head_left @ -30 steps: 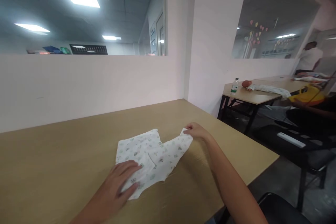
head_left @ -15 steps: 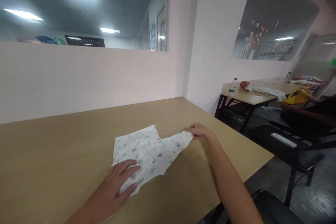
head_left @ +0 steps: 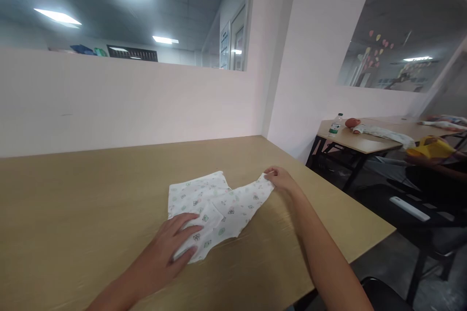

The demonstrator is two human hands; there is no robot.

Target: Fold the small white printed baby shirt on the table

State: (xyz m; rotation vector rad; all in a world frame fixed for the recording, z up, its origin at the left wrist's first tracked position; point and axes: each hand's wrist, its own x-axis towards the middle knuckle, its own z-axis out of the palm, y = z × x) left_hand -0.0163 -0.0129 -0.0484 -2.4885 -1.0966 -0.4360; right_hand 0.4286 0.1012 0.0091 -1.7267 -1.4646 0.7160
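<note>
White printed cloth (head_left: 215,204) lies mid-frame on table (head_left: 91,194), sitting slightly further right vs 0.5 s ago. Left hand (head_left: 178,243) still flat on it, fingers apart; right hand (head_left: 280,180) still pinching its right tip.

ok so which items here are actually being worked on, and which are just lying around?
In hand:
- patterned white garment, flat on the near table
- left hand pressing its near end
- right hand at its far-right tip

Lying about:
- bottle, doll and white cloth on the far table
- yellow item
</note>
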